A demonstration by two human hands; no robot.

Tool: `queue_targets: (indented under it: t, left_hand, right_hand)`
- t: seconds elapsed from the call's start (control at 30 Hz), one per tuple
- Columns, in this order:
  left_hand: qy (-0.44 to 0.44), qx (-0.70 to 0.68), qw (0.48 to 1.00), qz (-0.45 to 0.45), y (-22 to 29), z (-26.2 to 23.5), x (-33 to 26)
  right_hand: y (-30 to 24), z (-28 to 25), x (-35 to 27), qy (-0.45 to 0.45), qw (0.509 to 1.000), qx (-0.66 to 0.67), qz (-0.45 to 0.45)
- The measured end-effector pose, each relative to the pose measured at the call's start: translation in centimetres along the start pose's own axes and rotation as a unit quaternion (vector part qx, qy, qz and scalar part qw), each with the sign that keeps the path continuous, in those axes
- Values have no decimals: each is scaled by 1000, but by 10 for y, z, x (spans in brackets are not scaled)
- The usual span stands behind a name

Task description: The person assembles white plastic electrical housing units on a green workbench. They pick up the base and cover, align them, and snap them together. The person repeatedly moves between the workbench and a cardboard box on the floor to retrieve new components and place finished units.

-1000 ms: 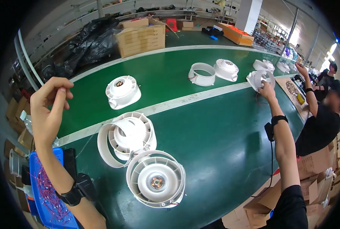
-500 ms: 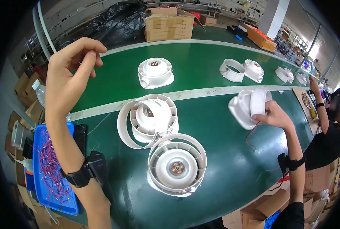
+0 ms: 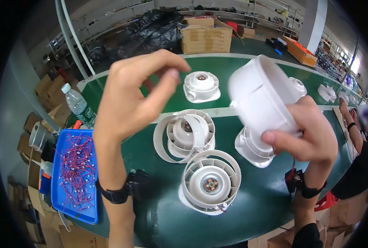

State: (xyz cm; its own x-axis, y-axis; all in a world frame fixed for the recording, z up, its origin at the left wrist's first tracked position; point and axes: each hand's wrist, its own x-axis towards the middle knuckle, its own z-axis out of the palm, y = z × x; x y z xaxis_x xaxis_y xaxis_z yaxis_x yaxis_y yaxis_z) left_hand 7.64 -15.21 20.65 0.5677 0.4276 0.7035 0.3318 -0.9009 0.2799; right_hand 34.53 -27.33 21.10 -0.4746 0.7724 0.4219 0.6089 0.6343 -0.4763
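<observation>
My right hand (image 3: 312,132) grips a white plastic ring (image 3: 256,97), thumb on its outer wall and fingers toward the inside, raised above the table. Partly hidden beneath it, a white fan housing (image 3: 254,149) lies on the green table. My left hand (image 3: 134,95) is raised at left of centre, fingers curled and thumb close to the index finger; anything small between them is hidden. Nearest me is a fan unit (image 3: 210,182) with a ring on top and a copper-coloured centre. Behind it, another ring (image 3: 161,140) leans tilted against a second fan unit (image 3: 192,128).
A blue tray (image 3: 86,216) of red wires with white plugs stands at left, beside a plastic bottle (image 3: 78,105). Another fan unit (image 3: 201,86) sits on the far green strip (image 3: 229,64). Beyond are a carton (image 3: 206,40) and black plastic sheeting (image 3: 155,33). Another person's arm (image 3: 353,128) reaches in at right.
My right hand has lifted the ring up from the housing and closer to me. My left hand has moved toward the middle. The whole view has swung somewhat to the left.
</observation>
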Motion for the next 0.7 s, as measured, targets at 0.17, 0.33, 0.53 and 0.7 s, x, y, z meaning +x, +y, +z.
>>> queue_targets:
  t: [0.17, 0.33, 0.53, 0.7]
  left_hand:
    - [17, -38, 999, 27, 6, 0, 1]
    - [-37, -66, 997, 7, 11, -2, 0]
    - [-174, -156, 972, -8, 10, 22, -2]
    - [-161, -172, 972, -16, 20, 32, -3]
  right_hand:
    - [12, 8, 17, -26, 992, 122, -7]
    - [30, 15, 27, -60, 987, 147, -21]
    - [26, 27, 25, -30, 991, 91, -92]
    - [14, 35, 18, -34, 988, 128, -74]
